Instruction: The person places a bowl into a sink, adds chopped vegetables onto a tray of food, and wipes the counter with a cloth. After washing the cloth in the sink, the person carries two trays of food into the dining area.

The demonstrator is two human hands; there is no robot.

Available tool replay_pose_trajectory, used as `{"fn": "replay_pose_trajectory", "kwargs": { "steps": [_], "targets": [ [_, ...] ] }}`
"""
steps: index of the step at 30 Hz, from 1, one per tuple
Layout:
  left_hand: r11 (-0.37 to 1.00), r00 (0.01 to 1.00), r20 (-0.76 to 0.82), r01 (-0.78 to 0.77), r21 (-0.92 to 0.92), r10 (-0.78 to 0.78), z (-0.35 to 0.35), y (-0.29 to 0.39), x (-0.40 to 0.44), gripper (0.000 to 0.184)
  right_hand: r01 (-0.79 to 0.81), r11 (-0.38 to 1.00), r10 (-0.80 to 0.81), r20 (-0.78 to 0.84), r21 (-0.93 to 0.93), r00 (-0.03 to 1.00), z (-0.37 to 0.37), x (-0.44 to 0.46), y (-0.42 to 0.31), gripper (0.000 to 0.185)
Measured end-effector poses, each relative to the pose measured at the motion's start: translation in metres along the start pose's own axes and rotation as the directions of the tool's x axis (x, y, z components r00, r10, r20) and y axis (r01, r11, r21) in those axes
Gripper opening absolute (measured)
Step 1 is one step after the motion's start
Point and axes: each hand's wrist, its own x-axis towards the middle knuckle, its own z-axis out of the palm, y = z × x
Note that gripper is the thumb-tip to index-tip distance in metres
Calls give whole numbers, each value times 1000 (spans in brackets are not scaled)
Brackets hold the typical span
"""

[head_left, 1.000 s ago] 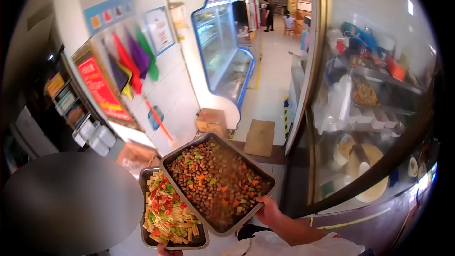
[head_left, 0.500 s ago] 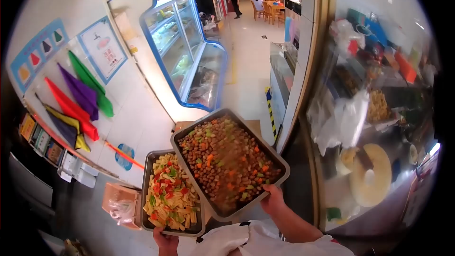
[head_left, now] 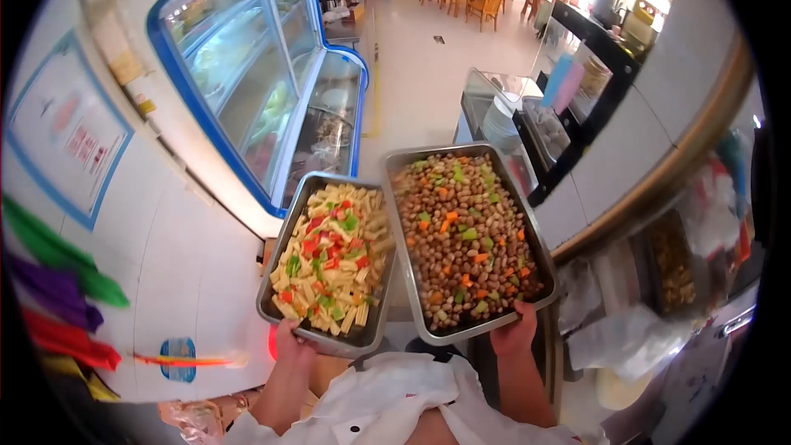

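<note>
My left hand grips the near left corner of a metal tray of yellow tofu-skin-like sticks, mixed with red and green pepper pieces. With my right hand I hold the near right corner of a larger metal tray of peanuts, which look brown among diced carrot and green bits. Both trays are carried in front of my white-clothed body. Their inner edges meet, or nearly so, in the middle. The fingers under each tray are hidden.
A blue-framed display fridge flanks the passage on the left. To the right stand a glass-sided counter with plates and a tiled wall edge. Farther off are wooden chairs and several people. Coloured cloths hang at left.
I have moved forward into the doorway; the fridge and counter look nearer. The trays have swung apart, so the peanut tray overlaps the other one less. The walking person is nearer the top edge.
</note>
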Motion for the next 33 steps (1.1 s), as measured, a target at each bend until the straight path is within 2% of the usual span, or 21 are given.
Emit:
{"fn": "replay_pose_trajectory", "kwargs": {
  "steps": [2,3,7,9,10,11,12,14,15,19,22,26,27,28,30,33],
  "targets": [
    [1000,1000,19,12,-21,-11,46,4,47,13,43,999,-44,43,26,998,23,43,-15,68],
    [993,995,-17,-92,72,94,21,25,32,13,-8,991,0,60,135,998,-15,37,38,69],
    [992,985,156,-83,96,68,48,50,102,15,63,990,-66,23,130,998,-9,87,59,69],
    [993,980,184,-88,75,73,63,67,129,16,63,992,-65,9,109,998,15,117,59,70],
    [995,984,168,-75,67,63,45,92,113,17,43,995,-41,-20,88,999,40,95,68,70],
    [996,985,165,-64,62,53,58,84,127,18,63,993,-60,-33,97,998,38,105,59,72],
    [993,994,1,-108,52,108,82,96,116,17,84,994,-81,-45,74,996,52,106,68,73],
    [993,986,161,-66,99,50,56,135,124,17,76,996,-72,-77,47,994,80,102,99,73],
    [999,993,116,-35,26,31,47,142,134,24,55,998,-49,-114,44,992,84,101,102,73],
    [990,962,269,-85,113,51,53,151,159,38,65,987,-53,-82,148,995,91,133,104,72],
    [981,977,207,-92,174,55,46,148,142,39,69,983,-52,-100,169,994,88,124,97,72],
    [970,981,178,-116,213,79,62,155,137,26,47,972,-30,-79,232,996,96,117,96,74],
    [975,978,172,-149,163,120,55,153,138,9,28,980,-13,-79,195,997,92,110,93,75],
    [975,979,156,-155,162,130,58,151,144,5,40,985,-30,-62,168,998,90,114,91,75],
    [974,988,75,-143,174,132,49,143,135,4,16,986,-5,-69,166,998,84,107,87,75],
    [983,985,108,-145,112,133,28,134,142,1,-2,983,14,-66,185,998,78,105,84,75]
  ]
}}
